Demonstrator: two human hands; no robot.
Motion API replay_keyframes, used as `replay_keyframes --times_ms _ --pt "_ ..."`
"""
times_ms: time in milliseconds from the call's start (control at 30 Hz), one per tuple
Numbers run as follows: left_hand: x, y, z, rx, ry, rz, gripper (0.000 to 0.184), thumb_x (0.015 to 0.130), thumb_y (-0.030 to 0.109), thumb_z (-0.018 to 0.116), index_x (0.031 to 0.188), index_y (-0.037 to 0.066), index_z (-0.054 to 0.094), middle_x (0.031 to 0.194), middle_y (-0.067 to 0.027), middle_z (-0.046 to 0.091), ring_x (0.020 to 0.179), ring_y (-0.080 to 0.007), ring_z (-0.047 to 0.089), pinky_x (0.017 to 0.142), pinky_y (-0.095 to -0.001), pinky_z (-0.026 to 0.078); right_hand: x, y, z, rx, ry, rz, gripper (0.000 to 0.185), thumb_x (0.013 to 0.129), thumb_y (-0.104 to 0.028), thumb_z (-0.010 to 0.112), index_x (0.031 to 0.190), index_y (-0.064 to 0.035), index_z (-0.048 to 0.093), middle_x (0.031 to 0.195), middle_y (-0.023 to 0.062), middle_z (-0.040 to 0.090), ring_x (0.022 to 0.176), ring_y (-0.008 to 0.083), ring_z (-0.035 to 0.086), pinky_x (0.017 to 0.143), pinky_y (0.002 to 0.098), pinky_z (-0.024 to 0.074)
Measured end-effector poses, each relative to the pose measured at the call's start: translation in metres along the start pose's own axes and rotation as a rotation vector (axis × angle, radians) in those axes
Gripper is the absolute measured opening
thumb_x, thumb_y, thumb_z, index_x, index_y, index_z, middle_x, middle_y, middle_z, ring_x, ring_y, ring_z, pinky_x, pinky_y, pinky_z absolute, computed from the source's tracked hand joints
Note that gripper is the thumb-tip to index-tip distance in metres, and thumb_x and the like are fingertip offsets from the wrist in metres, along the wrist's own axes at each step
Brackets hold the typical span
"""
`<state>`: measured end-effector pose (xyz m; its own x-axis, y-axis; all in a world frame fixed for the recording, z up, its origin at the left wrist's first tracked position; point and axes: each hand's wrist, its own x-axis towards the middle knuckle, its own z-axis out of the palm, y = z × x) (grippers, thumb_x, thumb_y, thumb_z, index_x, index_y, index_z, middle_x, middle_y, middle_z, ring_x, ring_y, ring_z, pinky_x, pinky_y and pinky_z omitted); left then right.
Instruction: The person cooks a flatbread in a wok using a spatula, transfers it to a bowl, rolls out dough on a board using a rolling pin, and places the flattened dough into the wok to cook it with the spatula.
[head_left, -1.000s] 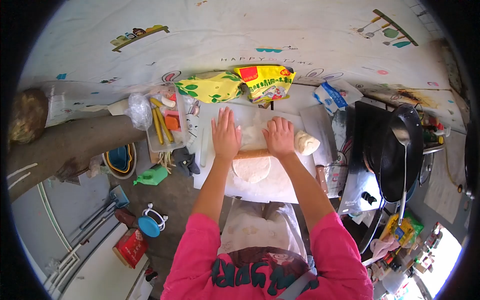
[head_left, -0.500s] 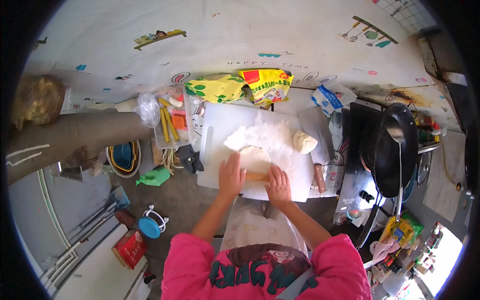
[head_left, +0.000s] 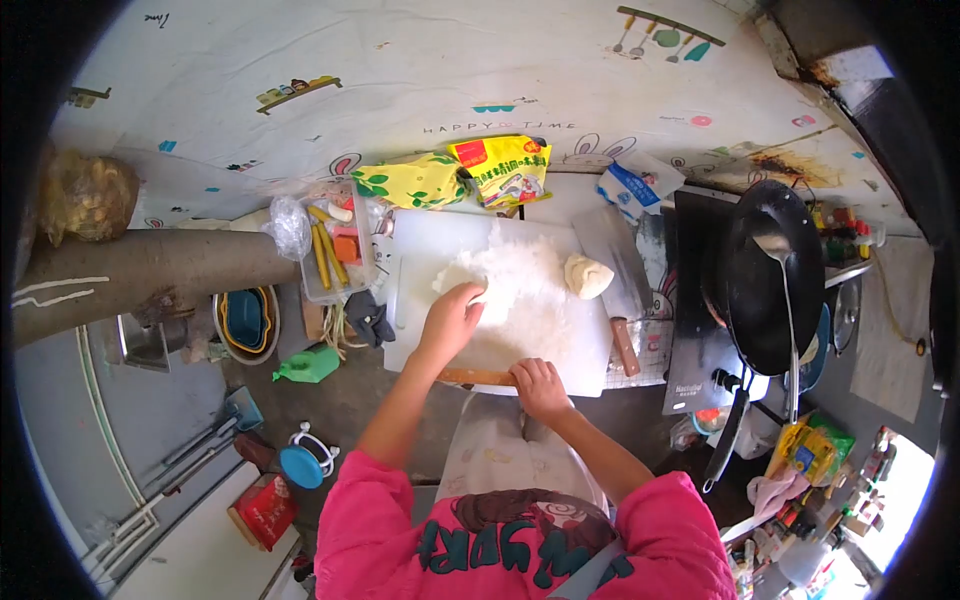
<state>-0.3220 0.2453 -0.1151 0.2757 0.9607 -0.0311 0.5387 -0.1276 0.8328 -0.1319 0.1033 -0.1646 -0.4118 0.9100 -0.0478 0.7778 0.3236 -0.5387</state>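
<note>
My left hand (head_left: 452,318) is closed at the left of the white cutting board (head_left: 425,228), pinching a flattened piece of dough (head_left: 480,289). Most of that dough is hidden behind the fingers. My right hand (head_left: 543,388) grips the right end of a wooden rolling pin (head_left: 475,377), which lies across the board's near edge. Loose white flour (head_left: 525,262) covers the middle of the board. A lump of dough (head_left: 587,277) sits at the board's right side, beside a cleaver (head_left: 625,345) with a wooden handle.
Behind the board stand a yellow seasoning bag (head_left: 505,170) and a leaf-patterned bag (head_left: 410,182). A clear plastic box (head_left: 358,268) with vegetables is at the left. On the right, a black wok (head_left: 765,330) with a metal spatula (head_left: 792,300) stands over the stove (head_left: 690,340).
My left hand has left the rolling pin and moved up to the dough, which it now pinches. The rolling pin has come toward me, with my right hand still on its end.
</note>
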Motion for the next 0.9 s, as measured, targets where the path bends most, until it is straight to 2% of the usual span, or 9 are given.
replay_keyframes --times_ms 133,267,300,400,467,533,600,800,900 --pt "0.028 0.046 -0.004 0.169 0.069 0.207 0.017 0.079 0.0 0.059 0.096 0.002 0.059 0.088 -0.0141 0.057 0.082 -0.0344 0.058 0.069 -0.0403 0.047 -0.003 -0.001 0.0 0.017 -0.007 -0.032 0.022 0.081 -0.012 0.058 0.102 -0.0077 0.055 0.1 0.0069 0.055 0.094 0.0243 0.054 0.082 0.0368 0.0423" --pt "0.051 0.02 0.054 0.265 0.021 0.062 0.021 0.077 0.0 0.061 0.099 0.002 0.06 0.088 -0.0157 0.057 0.084 -0.0353 0.057 0.074 -0.0416 0.048 -0.001 -0.001 -0.007 0.039 0.006 -0.028 0.022 0.081 -0.012 0.058 0.102 -0.0075 0.055 0.101 0.0069 0.055 0.094 0.0242 0.054 0.082 0.0366 0.042" --pt "0.049 0.019 0.069 0.178 0.027 0.086 0.022 0.077 0.003 0.062 0.099 0.002 0.059 0.091 -0.0159 0.056 0.088 -0.0356 0.056 0.077 -0.0426 0.047 0.0 0.0 -0.01 0.032 0.01 -0.025 0.022 0.081 -0.012 0.058 0.102 -0.0074 0.055 0.1 0.0069 0.055 0.094 0.0243 0.054 0.082 0.0367 0.0419" --pt "0.044 0.012 0.091 0.229 -0.089 0.087 0.032 0.077 0.01 0.064 0.108 0.001 0.058 0.101 -0.0186 0.057 0.094 -0.0357 0.055 0.083 -0.0423 0.046 0.0 0.002 -0.018 0.014 -0.009 -0.004 0.025 0.08 -0.011 0.056 0.104 -0.007 0.055 0.102 0.0075 0.055 0.096 0.0247 0.053 0.085 0.0372 0.0413" --pt "0.057 -0.009 0.09 0.416 0.132 0.211 0.041 0.078 0.017 0.065 0.116 0.004 0.056 0.116 -0.0164 0.055 0.11 -0.0344 0.05 0.092 -0.0443 0.042 0.002 0.007 -0.026 -0.004 -0.057 0.018 0.031 0.077 -0.009 0.053 0.108 -0.0064 0.054 0.106 0.0082 0.054 0.1 0.025 0.052 0.089 0.0377 0.0404" --pt "0.064 -0.023 0.09 0.588 0.1 0.086 0.059 0.079 0.023 0.064 0.134 0.016 0.047 0.143 -0.0146 0.037 0.133 -0.0345 0.032 0.104 -0.0515 0.029 0.005 0.015 -0.028 -0.01 -0.081 0.036 0.031 0.077 -0.009 0.053 0.108 -0.0063 0.054 0.106 0.0084 0.054 0.1 0.0251 0.052 0.09 0.0378 0.0398" --pt "0.06 -0.039 0.093 0.59 0.025 0.15 0.06 0.08 0.029 0.063 0.137 0.021 0.045 0.148 -0.0124 0.03 0.136 -0.0342 0.027 0.107 -0.055 0.024 0.005 0.02 -0.027 -0.026 -0.091 0.054 0.031 0.077 -0.01 0.053 0.108 -0.0062 0.054 0.106 0.0084 0.054 0.101 0.025 0.052 0.091 0.0378 0.0393" --pt "0.006 -0.038 0.095 0.619 -0.015 0.035 0.062 0.081 0.033 0.061 0.139 0.023 0.041 0.151 -0.0108 0.025 0.138 -0.033 0.024 0.107 -0.0569 0.022 0.015 0.026 -0.038 -0.055 -0.105 -0.01 0.029 0.078 -0.009 0.052 0.106 -0.0068 0.055 0.105 0.007 0.055 0.102 0.0234 0.052 0.092 0.0373 0.0383" --pt "-0.028 -0.029 0.08 0.582 -0.137 -0.057 0.064 0.082 0.034 0.061 0.141 0.024 0.038 0.152 -0.0109 0.023 0.139 -0.0338 0.022 0.107 -0.0576 0.021 0.019 0.025 -0.044 -0.063 -0.107 -0.075 0.027 0.078 -0.009 0.052 0.106 -0.0081 0.055 0.105 0.0059 0.055 0.103 0.0226 0.052 0.092 0.0379 0.0377"
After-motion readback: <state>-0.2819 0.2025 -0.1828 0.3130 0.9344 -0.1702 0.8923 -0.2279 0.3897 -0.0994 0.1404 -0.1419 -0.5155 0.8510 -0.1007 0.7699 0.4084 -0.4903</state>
